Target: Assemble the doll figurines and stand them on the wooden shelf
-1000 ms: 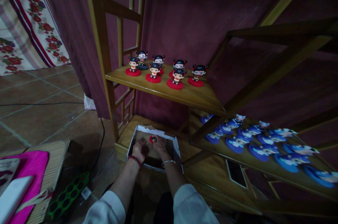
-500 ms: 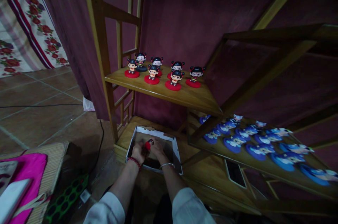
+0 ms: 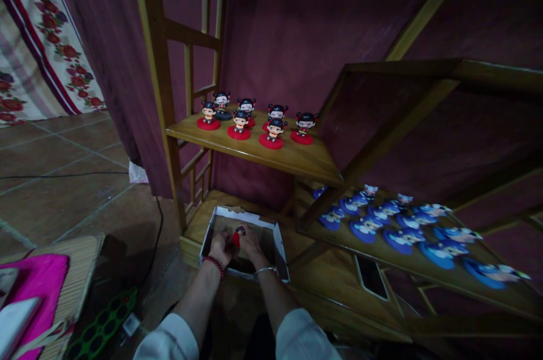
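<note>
Over a shallow white cardboard box on the lower shelf, my two hands meet around a small figurine with red and black parts. My left hand, with a red bead bracelet at the wrist, is closed on its red part. From the other side, the fingers of my right hand pinch its dark upper end; a silver bangle circles that wrist. The figurine's details are too small and dim to make out. Above, several black-haired figurines on mostly red round bases stand on the wooden shelf.
At the right, several blue-based figurines line another shelf. A phone lies on the wooden ledge below. A wooden post rises at the left. On the floor are a green holed tray, a cable and a pink cloth.
My view has shifted slightly. In my hands the figurine has turned a little, so more of its red part shows. Both hands stay over the box.
</note>
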The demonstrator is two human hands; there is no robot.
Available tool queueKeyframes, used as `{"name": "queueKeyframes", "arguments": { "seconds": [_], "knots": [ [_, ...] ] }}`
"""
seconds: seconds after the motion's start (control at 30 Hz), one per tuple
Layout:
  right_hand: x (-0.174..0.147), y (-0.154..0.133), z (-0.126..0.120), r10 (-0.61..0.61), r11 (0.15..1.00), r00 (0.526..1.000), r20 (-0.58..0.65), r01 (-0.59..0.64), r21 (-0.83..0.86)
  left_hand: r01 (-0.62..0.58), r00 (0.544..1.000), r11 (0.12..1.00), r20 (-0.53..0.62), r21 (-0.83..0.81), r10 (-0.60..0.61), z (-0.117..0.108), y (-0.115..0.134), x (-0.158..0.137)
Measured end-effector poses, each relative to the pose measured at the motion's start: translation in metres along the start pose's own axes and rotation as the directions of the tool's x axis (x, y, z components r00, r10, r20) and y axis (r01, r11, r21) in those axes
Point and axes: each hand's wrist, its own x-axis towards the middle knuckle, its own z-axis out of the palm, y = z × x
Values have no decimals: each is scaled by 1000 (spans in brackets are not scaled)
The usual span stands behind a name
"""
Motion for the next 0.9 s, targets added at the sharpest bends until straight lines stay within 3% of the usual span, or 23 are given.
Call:
{"name": "queueKeyframes", "arguments": {
  "seconds": [0.3,0.6,0.9],
  "knots": [
    [-13,-8,-17,56,997,998,-39,-53,57,-37,996,999,88,22,35,-3,-7,1],
    [-42,-18,-44,9,992,989,-147,9,122,-140,969,989,213,50,127,-3,-14,-21],
    [-60,-33,-51,-39,991,975,-220,66,120,-308,944,944,161,122,287,2,-17,-49]
  ]
}}
